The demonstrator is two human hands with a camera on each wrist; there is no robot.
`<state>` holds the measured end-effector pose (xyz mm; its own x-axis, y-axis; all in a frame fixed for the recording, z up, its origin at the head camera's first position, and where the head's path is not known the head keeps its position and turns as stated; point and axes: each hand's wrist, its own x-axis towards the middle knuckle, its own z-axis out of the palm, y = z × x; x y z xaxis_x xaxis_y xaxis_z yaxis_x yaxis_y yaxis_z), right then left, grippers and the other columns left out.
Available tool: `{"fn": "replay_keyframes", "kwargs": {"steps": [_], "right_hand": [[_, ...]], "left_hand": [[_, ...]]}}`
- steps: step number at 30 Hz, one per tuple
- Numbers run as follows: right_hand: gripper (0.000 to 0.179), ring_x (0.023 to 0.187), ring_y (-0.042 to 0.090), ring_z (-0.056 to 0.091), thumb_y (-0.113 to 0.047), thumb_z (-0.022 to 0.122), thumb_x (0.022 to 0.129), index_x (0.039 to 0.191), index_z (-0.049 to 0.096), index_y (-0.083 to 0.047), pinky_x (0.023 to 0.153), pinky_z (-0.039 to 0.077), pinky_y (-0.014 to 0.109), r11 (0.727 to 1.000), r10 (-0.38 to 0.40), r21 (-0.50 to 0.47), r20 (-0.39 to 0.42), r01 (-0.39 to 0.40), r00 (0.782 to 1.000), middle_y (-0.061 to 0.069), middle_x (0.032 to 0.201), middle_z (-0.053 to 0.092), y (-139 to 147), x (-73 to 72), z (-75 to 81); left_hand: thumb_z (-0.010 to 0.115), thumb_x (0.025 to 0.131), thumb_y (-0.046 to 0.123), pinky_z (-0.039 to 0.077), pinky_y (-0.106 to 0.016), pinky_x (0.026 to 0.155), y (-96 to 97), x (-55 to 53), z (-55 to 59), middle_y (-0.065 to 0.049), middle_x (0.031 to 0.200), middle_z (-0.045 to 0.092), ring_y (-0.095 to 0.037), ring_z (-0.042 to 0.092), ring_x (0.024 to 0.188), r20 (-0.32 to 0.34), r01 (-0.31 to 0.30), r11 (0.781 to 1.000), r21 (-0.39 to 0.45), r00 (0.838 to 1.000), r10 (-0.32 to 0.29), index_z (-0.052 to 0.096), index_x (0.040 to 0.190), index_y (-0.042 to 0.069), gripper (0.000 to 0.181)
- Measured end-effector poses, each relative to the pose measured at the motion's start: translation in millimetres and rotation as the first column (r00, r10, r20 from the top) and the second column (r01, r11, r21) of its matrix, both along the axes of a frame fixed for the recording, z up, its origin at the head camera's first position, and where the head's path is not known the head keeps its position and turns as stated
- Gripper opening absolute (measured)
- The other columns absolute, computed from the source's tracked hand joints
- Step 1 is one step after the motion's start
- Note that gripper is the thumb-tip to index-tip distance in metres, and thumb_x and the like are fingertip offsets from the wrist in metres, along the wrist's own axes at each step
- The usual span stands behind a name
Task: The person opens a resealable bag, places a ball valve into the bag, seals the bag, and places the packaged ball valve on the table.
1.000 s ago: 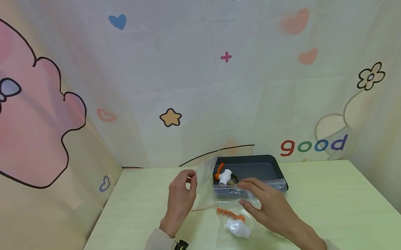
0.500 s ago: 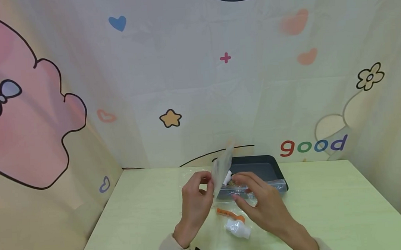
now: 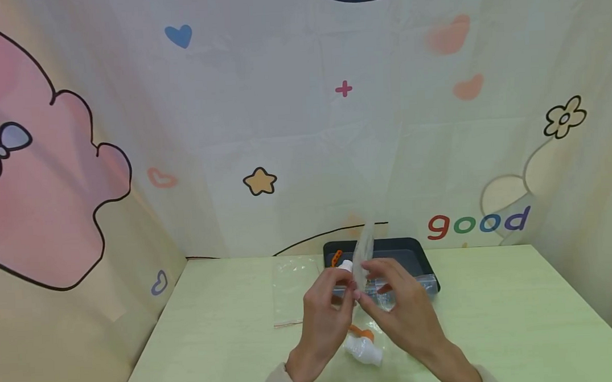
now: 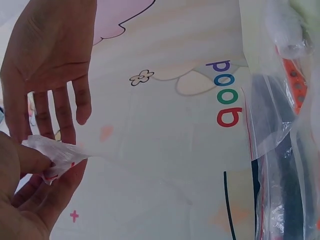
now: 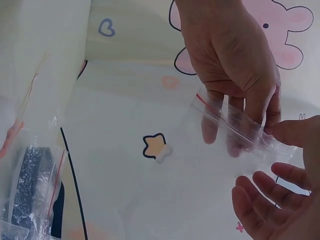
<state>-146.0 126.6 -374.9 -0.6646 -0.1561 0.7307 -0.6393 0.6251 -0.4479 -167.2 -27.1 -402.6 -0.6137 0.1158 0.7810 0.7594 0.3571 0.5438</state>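
Note:
A clear zip bag (image 3: 364, 254) is held upright in front of the tray. My left hand (image 3: 324, 321) pinches its lower edge between thumb and fingers. Close beside it, my right hand (image 3: 411, 306) has its fingers spread around the bag, its thumb tip right at the bag's edge near the left fingertips. In the right wrist view the zip bag (image 5: 235, 127) looks flat, with a red line along its seal. Below the hands lies a bagged white plastic fitting (image 3: 364, 351) with an orange lever (image 3: 364, 332), partly hidden by the left hand.
A dark tray (image 3: 424, 251) stands at the table's back edge, holding another white fitting (image 3: 346, 265) with an orange lever (image 3: 337, 258). Another clear bag (image 3: 425, 282) lies over its front rim. To the left, a flat clear bag (image 3: 295, 288) rests on the table.
My left hand has carried the zip bag rightward from the tray's left side to my right hand. The flat bag on the left has come into full view. The right hand has barely moved.

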Motion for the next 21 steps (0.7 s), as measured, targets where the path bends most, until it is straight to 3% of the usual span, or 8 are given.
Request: {"fn": "replay_keyframes", "kwargs": {"steps": [4,11,14,16,21], "right_hand": [[0.037,0.081,0.011,0.066,-0.007,0.082,0.076,0.109,0.066,-0.012,0.063,0.056,0.023,1.000,-0.011,-0.023,-0.019,0.010,1.000,-0.003,0.101,0.068,2.5,-1.3,-1.4],[0.028,0.071,0.005,0.060,0.005,0.079,0.074,0.093,0.067,-0.012,0.059,0.053,0.016,0.999,-0.023,-0.034,-0.053,0.021,0.998,-0.005,0.087,0.066,4.7,-3.3,-4.0],[0.028,0.069,0.004,0.058,0.009,0.075,0.071,0.087,0.065,-0.011,0.057,0.050,0.013,0.999,-0.028,-0.038,-0.084,0.025,0.996,-0.004,0.083,0.064,5.4,-4.8,-4.7],[0.028,0.067,0.004,0.055,0.011,0.073,0.068,0.084,0.064,-0.010,0.056,0.047,0.011,0.999,-0.033,-0.036,-0.119,0.029,0.992,-0.003,0.082,0.062,6.4,-5.8,-5.3],[0.025,0.062,0.006,0.051,0.012,0.067,0.065,0.079,0.062,-0.009,0.055,0.042,0.011,0.998,-0.061,-0.042,-0.184,0.054,0.981,-0.002,0.081,0.058,10.7,-7.9,-8.0]], "left_hand": [[0.067,0.089,-0.003,0.055,-0.013,0.063,2.7,0.4,0.0,-0.006,0.096,0.064,-0.016,0.070,0.085,-0.016,0.048,0.999,-0.001,0.999,-0.048,0.061,0.100,0.007,0.016],[0.063,0.085,-0.006,0.052,-0.009,0.061,2.4,-3.6,-0.6,-0.002,0.088,0.059,-0.015,0.068,0.082,-0.132,0.027,0.999,-0.020,0.991,-0.030,0.057,0.090,0.010,0.018],[0.063,0.079,-0.010,0.051,-0.008,0.061,0.7,-5.2,-0.6,-0.002,0.086,0.057,-0.017,0.070,0.085,-0.182,-0.004,1.000,-0.029,0.983,-0.001,0.056,0.085,0.010,0.022],[0.064,0.074,-0.011,0.048,-0.006,0.059,-1.2,-5.6,-0.4,-0.001,0.085,0.055,-0.014,0.068,0.077,-0.226,-0.047,0.998,-0.040,0.973,0.036,0.054,0.082,0.009,0.024],[0.062,0.067,-0.011,0.045,-0.007,0.056,-8.9,-5.6,-0.6,0.002,0.081,0.050,-0.005,0.051,0.057,-0.304,-0.141,0.989,-0.043,0.945,0.121,0.051,0.076,0.010,0.026]]}}
